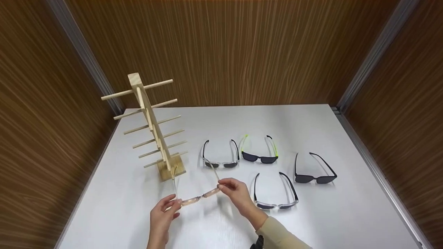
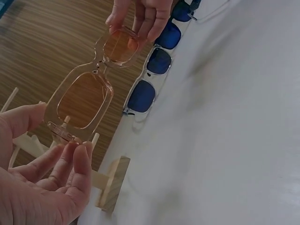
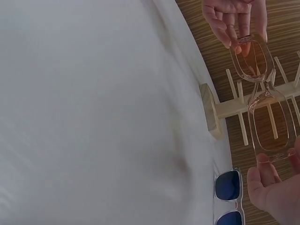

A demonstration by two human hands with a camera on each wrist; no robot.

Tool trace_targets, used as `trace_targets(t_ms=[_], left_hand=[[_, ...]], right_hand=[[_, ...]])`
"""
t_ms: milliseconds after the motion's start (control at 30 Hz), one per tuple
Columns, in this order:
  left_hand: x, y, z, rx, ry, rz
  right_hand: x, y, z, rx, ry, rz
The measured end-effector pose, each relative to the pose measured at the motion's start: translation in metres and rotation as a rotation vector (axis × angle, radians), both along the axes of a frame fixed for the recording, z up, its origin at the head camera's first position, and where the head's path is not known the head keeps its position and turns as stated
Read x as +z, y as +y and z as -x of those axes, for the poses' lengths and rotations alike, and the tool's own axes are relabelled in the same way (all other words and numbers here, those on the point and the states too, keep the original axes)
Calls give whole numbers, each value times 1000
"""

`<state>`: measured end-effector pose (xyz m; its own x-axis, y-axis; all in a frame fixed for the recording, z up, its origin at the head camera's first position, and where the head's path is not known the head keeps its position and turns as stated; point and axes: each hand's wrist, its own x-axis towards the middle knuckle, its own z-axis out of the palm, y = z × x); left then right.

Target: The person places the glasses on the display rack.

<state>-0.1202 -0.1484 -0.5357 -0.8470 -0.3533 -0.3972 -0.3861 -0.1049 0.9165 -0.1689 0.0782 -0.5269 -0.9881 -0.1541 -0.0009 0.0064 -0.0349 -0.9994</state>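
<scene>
Glasses [image 1: 201, 196]: pink see-through frame, temples open and pointing away from the person, held up over the white surface [image 1: 114, 207], on the person's side of the stand [image 1: 152, 121]. Left hand [image 1: 164, 215] at left hinge corner, grip pinching it between thumb and fingertips; right hand [image 1: 238, 195] at right hinge corner, grip pinching likewise, beige sleeve [image 1: 282, 235] behind it. Head view: left temple overlaps the stand's base [image 1: 180, 165], right temple crosses the left clear-front pair [image 1: 230, 165]; can't tell if either touches. Stand is pale wood, post with pegs, left side of surface. Also on surface, temples open: black-and-green pair [image 1: 259, 158], black pair [image 1: 315, 179] farthest right, second clear-front pair [image 1: 277, 206] nearest the person. Whether frames bear print: too small to tell. Wrist views show the glasses' lenses plainly orange; sunglass lenses, dark from the head, look blue there. Left wrist view adds a row of blue lenses [image 2: 141, 96] beyond the glasses and a blue patch [image 2: 5, 5] in the top corner. Right wrist view has one clear-front pair cut by the lower edge, pegs behind the glasses. Only head view gets the whole stand, all four sunglasses and a black item [image 1: 257, 242] at the right wrist.
</scene>
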Motion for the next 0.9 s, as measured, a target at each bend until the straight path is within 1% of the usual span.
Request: trace_targets(t_ms=[167,233,267,333,367,433,500,567,600,667,700,800,900], left_hand=[[1,-5,-1,29,11,-27],[-4,-8,0,43,24,-32],[-9,-11,1,48,23,-29],[-24,-16,4,65,10,-30],[-32,-20,6,68,18,-36],[-55,-29,11,80,26,-41],[-73,-36,16,94,37,-34],[-86,-41,20,96,61,-15],[-93,-43,22,102,59,-3],[-98,-45,25,110,57,12],[-102,-46,27,117,44,24],[-108,-48,30,127,41,43],[-114,-51,34,149,37,76]], right_hand=[[2,-6,4,10,5,14],[4,-9,5,14,8,4],[5,-11,6,16,9,-1],[6,-14,6,22,17,-16],[7,-16,6,25,18,-21],[7,-20,6,32,17,-27],[7,-24,7,38,16,-33],[7,-27,8,41,19,-41],[7,-28,8,41,20,-47],[8,-31,9,41,26,-60],[7,-32,10,41,28,-67],[6,-35,13,41,32,-82],[-4,-38,20,45,31,-85]])
